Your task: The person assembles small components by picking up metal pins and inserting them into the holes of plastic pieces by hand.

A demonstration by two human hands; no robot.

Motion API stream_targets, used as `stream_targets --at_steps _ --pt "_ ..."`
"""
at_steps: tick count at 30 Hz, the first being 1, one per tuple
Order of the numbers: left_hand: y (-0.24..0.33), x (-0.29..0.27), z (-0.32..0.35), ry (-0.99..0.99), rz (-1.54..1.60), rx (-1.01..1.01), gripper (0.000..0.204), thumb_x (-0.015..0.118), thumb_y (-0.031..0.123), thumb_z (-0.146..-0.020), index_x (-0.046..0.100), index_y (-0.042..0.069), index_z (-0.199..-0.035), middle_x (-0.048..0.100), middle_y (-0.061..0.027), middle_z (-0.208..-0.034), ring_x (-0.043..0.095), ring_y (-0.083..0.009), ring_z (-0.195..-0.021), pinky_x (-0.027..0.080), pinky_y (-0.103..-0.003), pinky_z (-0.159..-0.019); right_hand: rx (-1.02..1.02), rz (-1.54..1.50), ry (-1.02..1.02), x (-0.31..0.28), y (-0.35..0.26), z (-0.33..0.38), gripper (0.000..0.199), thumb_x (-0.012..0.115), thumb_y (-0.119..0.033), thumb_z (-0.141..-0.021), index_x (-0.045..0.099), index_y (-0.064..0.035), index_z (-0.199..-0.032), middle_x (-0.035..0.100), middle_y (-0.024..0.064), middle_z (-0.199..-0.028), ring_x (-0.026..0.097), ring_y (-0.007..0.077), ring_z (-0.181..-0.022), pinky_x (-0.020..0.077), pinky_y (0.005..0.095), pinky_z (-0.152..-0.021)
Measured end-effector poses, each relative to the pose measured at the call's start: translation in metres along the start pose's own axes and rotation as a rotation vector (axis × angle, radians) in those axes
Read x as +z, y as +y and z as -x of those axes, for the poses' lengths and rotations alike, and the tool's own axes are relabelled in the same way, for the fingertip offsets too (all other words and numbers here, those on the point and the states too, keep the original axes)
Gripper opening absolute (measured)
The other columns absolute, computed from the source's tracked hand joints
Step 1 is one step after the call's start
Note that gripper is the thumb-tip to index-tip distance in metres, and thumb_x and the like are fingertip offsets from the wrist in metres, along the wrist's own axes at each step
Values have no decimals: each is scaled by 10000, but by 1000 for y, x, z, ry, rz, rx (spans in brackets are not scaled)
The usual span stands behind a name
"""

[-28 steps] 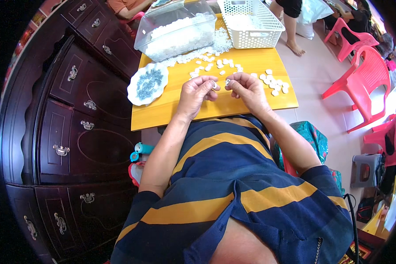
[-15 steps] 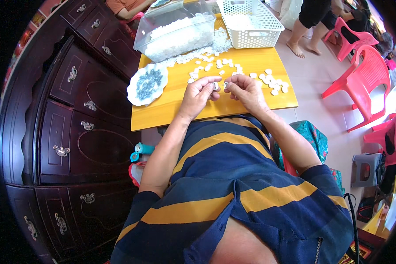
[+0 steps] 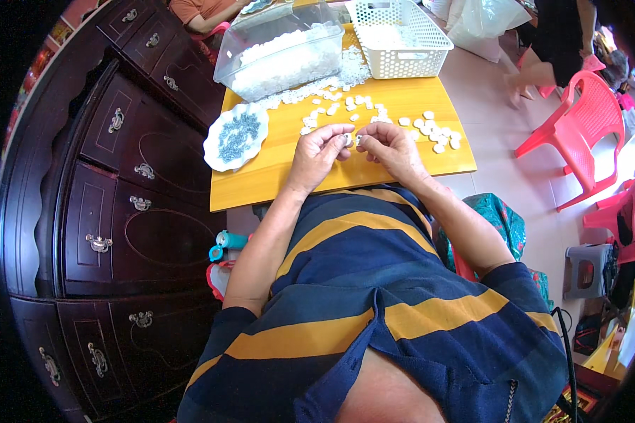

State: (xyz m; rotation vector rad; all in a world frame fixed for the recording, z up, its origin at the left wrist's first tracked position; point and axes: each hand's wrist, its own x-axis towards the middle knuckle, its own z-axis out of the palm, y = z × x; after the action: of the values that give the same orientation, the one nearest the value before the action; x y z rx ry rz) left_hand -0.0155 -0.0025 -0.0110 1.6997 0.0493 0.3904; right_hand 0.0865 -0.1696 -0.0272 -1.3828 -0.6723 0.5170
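Over the near part of a yellow table, my left hand pinches a small white piece between thumb and fingertips. My right hand faces it, closed on another small white piece; a narrow gap separates the two. Their exact kind is too small to make out. Loose white pieces lie scattered beyond my hands, and a cluster of rounded white pieces rests to the right. On the left, a scalloped white plate holds a heap of small dark bluish bits.
A clear plastic bin full of whitish pieces stands at the back, beside a white perforated basket. Dark wooden drawers line the left. A pink chair stands at the right. Other people are beyond the table.
My hands have shifted slightly, with the two white pieces closer together. Behind the table, the person at the right has moved further right, and a pale bag shows more fully.
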Motion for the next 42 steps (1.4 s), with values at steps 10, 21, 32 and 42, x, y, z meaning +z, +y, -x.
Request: stream_targets --at_steps 10,21,32,42 --pt "-2 0 -1 47 21 -8 209 614 112 -980 652 1 -1152 706 -43 -894 647 -74 -727 551 -229 -673 -6 11 8 1 1 0 185 630 -127 -936 664 16 -1049 698 50 -852 629 85 -709 521 232 -640" --pt "-2 2 0 36 2 -16 207 630 139 -981 658 5 -1136 694 -31 -892 636 -73 -725 538 -223 -685 2 7 28 1 1 0 169 629 -121 -935 668 18 -1023 701 49 -849 636 82 -725 524 233 -645" --pt "-4 2 -1 30 3 -12 190 627 122 -978 668 7 -1123 699 -24 -916 646 -62 -779 556 -220 -685 1 14 30 0 1 -1 166 629 -121 -935 669 15 -1020 704 50 -857 644 84 -739 533 239 -652" --pt "0 5 2 13 25 -86 163 641 90 -950 663 23 -1097 674 -2 -872 618 -48 -708 533 -211 -654 48 -167 98 -6 -6 -2 148 649 -157 -938 664 -39 -1026 697 22 -846 579 52 -673 461 196 -615"
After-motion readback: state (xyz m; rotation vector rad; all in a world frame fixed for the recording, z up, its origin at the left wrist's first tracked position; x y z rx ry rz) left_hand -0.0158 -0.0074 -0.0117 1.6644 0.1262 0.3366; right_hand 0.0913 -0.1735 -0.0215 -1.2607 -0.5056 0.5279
